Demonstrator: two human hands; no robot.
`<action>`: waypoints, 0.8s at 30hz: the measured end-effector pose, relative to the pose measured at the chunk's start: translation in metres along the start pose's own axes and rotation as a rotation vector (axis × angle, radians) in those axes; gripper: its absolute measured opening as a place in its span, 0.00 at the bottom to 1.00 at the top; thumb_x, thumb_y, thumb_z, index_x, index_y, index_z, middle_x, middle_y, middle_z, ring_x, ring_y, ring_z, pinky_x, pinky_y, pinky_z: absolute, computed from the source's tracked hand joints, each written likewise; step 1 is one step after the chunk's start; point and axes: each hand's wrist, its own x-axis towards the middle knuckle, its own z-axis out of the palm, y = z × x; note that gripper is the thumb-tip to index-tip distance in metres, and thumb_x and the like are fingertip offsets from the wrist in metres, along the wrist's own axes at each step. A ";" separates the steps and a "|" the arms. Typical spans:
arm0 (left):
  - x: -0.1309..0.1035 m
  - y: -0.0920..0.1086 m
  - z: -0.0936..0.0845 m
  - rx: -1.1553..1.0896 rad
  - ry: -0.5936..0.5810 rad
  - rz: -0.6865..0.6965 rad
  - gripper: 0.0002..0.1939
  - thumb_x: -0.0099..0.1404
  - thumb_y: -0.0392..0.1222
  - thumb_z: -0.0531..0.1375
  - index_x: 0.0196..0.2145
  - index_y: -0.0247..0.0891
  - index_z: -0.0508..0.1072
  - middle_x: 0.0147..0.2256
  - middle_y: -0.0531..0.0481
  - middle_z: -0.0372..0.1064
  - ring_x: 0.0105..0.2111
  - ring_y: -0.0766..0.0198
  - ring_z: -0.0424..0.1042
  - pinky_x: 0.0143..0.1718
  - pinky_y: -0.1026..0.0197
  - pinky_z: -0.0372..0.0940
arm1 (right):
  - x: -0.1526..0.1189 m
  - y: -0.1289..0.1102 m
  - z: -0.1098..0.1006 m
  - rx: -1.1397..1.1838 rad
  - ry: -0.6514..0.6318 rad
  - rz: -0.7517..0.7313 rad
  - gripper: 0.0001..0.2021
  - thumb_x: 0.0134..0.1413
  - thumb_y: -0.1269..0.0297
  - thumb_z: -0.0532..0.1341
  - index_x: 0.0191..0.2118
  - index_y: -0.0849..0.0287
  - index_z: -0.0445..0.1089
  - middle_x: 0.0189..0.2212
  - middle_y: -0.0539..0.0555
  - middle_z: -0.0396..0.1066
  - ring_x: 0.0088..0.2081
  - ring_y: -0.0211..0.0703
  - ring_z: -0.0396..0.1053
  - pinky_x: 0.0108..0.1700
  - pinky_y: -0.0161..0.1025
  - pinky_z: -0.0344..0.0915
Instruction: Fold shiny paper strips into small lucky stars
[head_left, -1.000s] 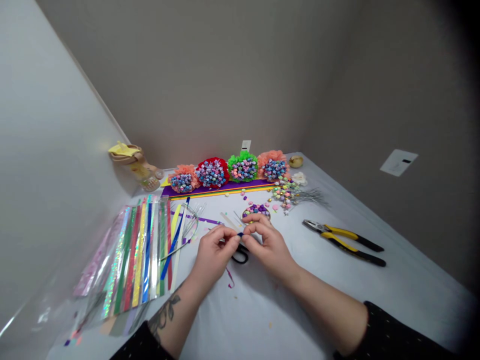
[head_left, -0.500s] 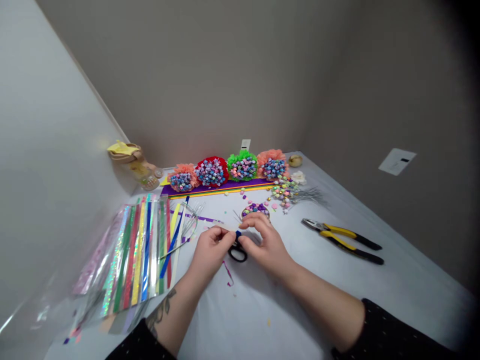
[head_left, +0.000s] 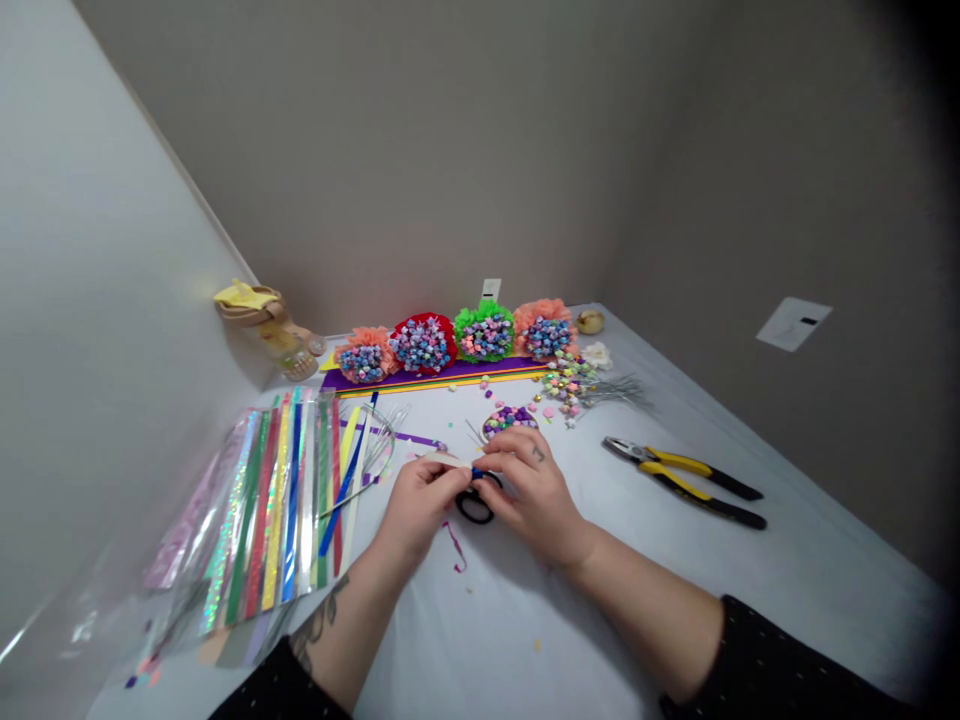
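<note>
Together, both hands' fingers (head_left: 463,478) pinching blue strip (head_left: 478,474).

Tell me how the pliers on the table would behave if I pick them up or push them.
The pliers look stiff and probably heavy for their size, since the jaws seem to be metal. They lie flat on the table, so a push should slide them, not roll them. The yellow-and-black handles are probably rubbery and not slippery.
</note>
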 end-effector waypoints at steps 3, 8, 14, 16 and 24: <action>0.000 0.001 -0.001 0.092 0.025 0.068 0.07 0.55 0.38 0.59 0.22 0.34 0.72 0.22 0.53 0.66 0.24 0.69 0.63 0.26 0.68 0.57 | 0.001 -0.002 -0.001 0.078 0.001 0.094 0.06 0.49 0.71 0.60 0.36 0.56 0.69 0.36 0.55 0.66 0.43 0.48 0.61 0.47 0.47 0.60; -0.002 0.009 0.001 0.245 0.022 0.183 0.07 0.57 0.38 0.58 0.24 0.34 0.73 0.26 0.49 0.69 0.29 0.64 0.67 0.32 0.65 0.61 | 0.004 -0.001 -0.001 0.312 -0.040 0.389 0.04 0.49 0.71 0.58 0.26 0.58 0.67 0.32 0.54 0.65 0.39 0.43 0.64 0.44 0.41 0.61; -0.005 0.010 0.003 0.248 0.010 0.133 0.08 0.56 0.42 0.59 0.26 0.33 0.74 0.27 0.47 0.71 0.29 0.64 0.68 0.30 0.64 0.63 | 0.005 0.003 0.001 0.398 -0.072 0.459 0.05 0.48 0.71 0.56 0.24 0.58 0.63 0.30 0.52 0.63 0.35 0.40 0.63 0.38 0.37 0.59; -0.004 0.008 0.002 0.225 0.009 0.097 0.08 0.55 0.42 0.60 0.26 0.33 0.73 0.26 0.48 0.70 0.27 0.65 0.67 0.29 0.65 0.61 | 0.005 0.003 0.001 0.420 -0.094 0.471 0.06 0.49 0.71 0.55 0.24 0.58 0.62 0.30 0.52 0.63 0.34 0.40 0.62 0.36 0.36 0.59; -0.003 0.009 0.001 0.101 -0.113 -0.009 0.08 0.56 0.42 0.58 0.25 0.35 0.68 0.16 0.59 0.55 0.16 0.74 0.50 0.19 0.68 0.47 | 0.005 0.002 0.000 0.427 -0.178 0.427 0.06 0.49 0.72 0.55 0.24 0.58 0.61 0.31 0.52 0.62 0.34 0.39 0.62 0.37 0.36 0.59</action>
